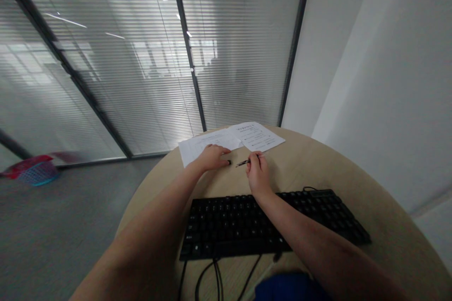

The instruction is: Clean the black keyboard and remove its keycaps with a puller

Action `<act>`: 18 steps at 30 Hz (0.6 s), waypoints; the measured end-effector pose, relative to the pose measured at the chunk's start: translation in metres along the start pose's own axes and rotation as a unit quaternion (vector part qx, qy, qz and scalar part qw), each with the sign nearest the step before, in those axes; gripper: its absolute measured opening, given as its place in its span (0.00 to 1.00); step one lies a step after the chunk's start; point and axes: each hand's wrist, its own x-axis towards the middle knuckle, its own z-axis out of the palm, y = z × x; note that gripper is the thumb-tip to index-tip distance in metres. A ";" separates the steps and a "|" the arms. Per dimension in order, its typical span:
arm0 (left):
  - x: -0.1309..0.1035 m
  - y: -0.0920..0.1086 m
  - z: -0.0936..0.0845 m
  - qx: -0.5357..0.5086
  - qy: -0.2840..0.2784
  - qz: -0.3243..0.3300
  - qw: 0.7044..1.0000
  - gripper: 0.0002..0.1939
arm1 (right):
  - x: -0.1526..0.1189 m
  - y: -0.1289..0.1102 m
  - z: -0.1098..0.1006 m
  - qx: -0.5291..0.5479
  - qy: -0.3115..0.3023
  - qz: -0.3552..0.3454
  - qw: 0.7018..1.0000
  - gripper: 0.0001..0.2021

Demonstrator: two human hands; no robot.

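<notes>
Here we grip a thin, pointy pen in our right hand, above the smooth, round-edged table, past the bumpy black keyboard. Our left hand curves at a small black bit; we can't tell if it is pinched. Flat papers lie beyond. On the floor, a holey red and blue basket looks too blurry inside.

1. Black here on the keyboard, flecked with white key markings!
2. Dark with a pale glint along the pen.
3. Solid black on the small piece.
4. White with dark printed lines across the papers.
5. Pale wood-tan over the worktop.
6. Grey horizontal stripes down the blinds!
7. Red and blue on the basket.
</notes>
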 end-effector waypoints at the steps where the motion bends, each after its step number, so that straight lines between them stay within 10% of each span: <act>1: -0.005 -0.001 -0.008 -0.007 0.023 -0.010 1.000 0.22 | 0.000 -0.001 0.001 0.014 0.012 0.010 1.000 0.13; 6: -0.042 0.008 -0.050 -0.138 0.179 -0.159 0.961 0.18 | -0.002 -0.004 0.003 0.037 0.029 0.026 0.999 0.12; 11: -0.081 0.043 -0.034 -0.100 -0.030 -0.141 0.984 0.12 | -0.007 -0.004 0.002 0.022 0.015 0.023 0.999 0.14; 18: -0.098 0.058 0.006 -0.059 -0.049 -0.153 0.985 0.25 | -0.012 -0.029 0.005 -0.071 -0.124 0.063 0.988 0.16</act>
